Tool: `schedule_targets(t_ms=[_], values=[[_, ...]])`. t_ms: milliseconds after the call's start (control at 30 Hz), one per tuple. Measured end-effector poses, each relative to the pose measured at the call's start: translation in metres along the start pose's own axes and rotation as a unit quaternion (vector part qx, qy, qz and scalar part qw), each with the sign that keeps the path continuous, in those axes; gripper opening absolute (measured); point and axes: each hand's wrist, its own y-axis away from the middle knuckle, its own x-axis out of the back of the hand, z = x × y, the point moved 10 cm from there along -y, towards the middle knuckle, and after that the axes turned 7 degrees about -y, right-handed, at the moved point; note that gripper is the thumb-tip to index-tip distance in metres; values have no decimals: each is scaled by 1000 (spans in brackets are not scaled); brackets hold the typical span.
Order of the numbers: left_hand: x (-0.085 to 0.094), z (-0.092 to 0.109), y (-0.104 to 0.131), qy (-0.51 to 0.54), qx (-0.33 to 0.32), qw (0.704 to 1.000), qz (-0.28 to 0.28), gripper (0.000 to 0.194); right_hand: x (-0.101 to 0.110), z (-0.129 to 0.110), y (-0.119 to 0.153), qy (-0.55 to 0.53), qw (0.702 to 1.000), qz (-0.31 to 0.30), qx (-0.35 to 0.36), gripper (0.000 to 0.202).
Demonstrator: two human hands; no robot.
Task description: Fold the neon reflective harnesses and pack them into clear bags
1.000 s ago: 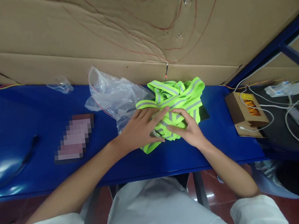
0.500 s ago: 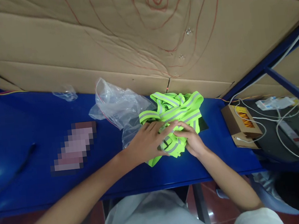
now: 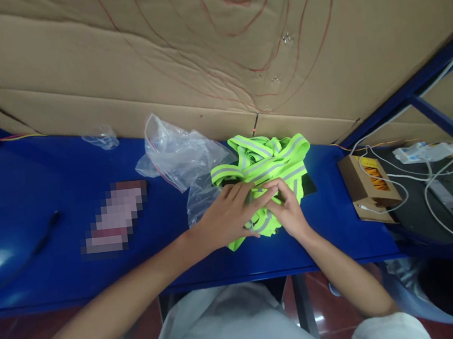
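A tangled heap of neon green straps with grey reflective stripes lies on the blue table. Over its front part, my left hand is curved, with thumb and fingertips closed on the strap. My right hand comes in from the other side and pinches a piece of the same strap between thumb and index finger. The fingertips of both hands nearly meet. A dark buckle-like part is mostly hidden under the left fingers. Just left of the heap rests a crumpled clear plastic bag.
A pixelated flat item and a black cable lie on the left of the blue table. At the right stands an open cardboard box, with white cables near it. A cardboard panel rises behind.
My right hand's fingers have shifted slightly up and left, bending around a lifted bit of strap. The left hand stays nearly in place. The whole view has tilted a little.
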Motion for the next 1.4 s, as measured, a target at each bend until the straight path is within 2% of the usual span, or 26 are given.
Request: schedule_targets(t_ms=[67,133,233,300,433,500,567,633,700,867,933,1033,1067,1133,1233,1300,1400], values=[[4,-4,1,11,7,1000,2,137,-1,5,0,-50,998,-13,-41,13],[8,-12,2,46,27,999,10,139,3,8,-1,-88,994,0,-71,15],[13,-27,5,103,65,992,23,145,11,5,-2,-69,995,32,-69,12],[12,-26,6,112,59,992,15,145,6,0,-1,-19,999,11,-42,8],[3,-8,6,76,8,997,-25,136,-12,-9,2,64,996,-54,36,13],[1,-1,5,54,-4,998,-34,130,-14,-15,5,90,991,-55,83,13],[2,4,5,27,-11,999,-35,126,-11,-19,7,115,987,-29,109,21],[5,8,5,-8,-21,999,-30,124,-2,-17,8,120,989,14,86,36],[7,13,6,-43,-37,998,-23,117,3,-7,7,96,994,40,29,42],[12,23,4,-113,-46,992,11,85,-4,15,4,2,998,25,-52,30],[12,24,1,-110,-39,993,10,85,-1,19,4,-28,997,44,-61,28],[8,18,0,-46,-25,999,-12,98,2,11,6,-5,998,64,-29,21],[7,12,0,-15,-13,1000,-20,105,-1,6,7,13,999,49,-8,16],[3,-2,3,40,17,998,-34,118,-14,-5,9,43,998,-19,36,15],[-3,-18,7,75,35,996,-41,120,-35,-17,15,89,984,-120,95,35],[-4,-19,7,70,17,997,-35,115,-39,-20,18,134,975,-136,115,48],[0,-14,8,52,-11,998,-19,112,-35,-19,18,159,973,-121,119,46]])
